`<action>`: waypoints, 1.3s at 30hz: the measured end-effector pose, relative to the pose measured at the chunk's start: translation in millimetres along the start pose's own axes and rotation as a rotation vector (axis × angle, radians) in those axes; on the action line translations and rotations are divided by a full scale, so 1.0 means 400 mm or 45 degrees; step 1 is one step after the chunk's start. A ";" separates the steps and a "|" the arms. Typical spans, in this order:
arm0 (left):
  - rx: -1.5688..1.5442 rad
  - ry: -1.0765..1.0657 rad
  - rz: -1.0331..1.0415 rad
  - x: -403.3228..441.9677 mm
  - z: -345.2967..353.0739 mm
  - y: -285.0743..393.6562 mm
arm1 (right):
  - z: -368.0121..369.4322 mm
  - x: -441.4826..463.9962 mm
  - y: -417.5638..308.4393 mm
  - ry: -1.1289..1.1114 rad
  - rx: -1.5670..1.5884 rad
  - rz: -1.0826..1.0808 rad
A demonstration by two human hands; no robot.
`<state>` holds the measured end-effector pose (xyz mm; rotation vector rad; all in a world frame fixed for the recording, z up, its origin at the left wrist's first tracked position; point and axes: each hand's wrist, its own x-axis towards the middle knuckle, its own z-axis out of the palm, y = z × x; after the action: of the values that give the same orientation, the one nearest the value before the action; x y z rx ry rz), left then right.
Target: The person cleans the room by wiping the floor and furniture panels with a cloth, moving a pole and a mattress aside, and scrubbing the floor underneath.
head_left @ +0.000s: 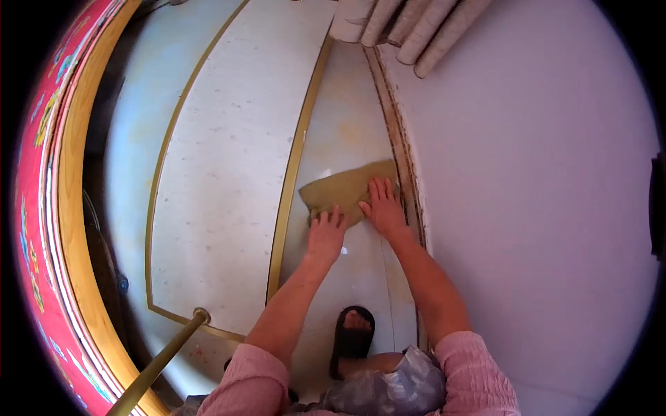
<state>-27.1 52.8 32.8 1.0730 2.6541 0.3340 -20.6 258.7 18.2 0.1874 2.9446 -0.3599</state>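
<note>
An olive-brown cloth (pixel 343 188) lies spread on the pale floor, between a gold strip and the brown edging along the wall. My left hand (pixel 329 232) rests on the cloth's near left edge, its fingers apart. On the right part of the cloth lies my right hand (pixel 381 206), flat with its fingers spread. Part of the cloth is hidden under both hands.
A white panel (pixel 222 139) with gold trim (pixel 297 152) is on the left. Several rolls (pixel 444 31) lean at the top. The pale wall (pixel 527 208) rises on the right. A gold pole (pixel 159 357) slants at lower left, near my sandalled foot (pixel 354 336).
</note>
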 end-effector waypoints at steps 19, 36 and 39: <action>-0.239 -0.519 0.727 -0.289 0.088 0.331 | 0.077 -0.845 -0.065 -0.087 0.596 0.845; -0.064 -0.433 0.468 -0.315 0.096 -0.048 | -0.168 -0.710 -0.665 -0.104 0.297 -0.020; -0.071 -0.456 0.576 -0.342 0.066 -0.088 | -0.302 -0.755 -0.715 -0.297 0.153 -0.017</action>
<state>53.7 -65.2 18.0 1.5470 2.0665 0.2666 215.1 -18.1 253.8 0.1311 2.6975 -0.5238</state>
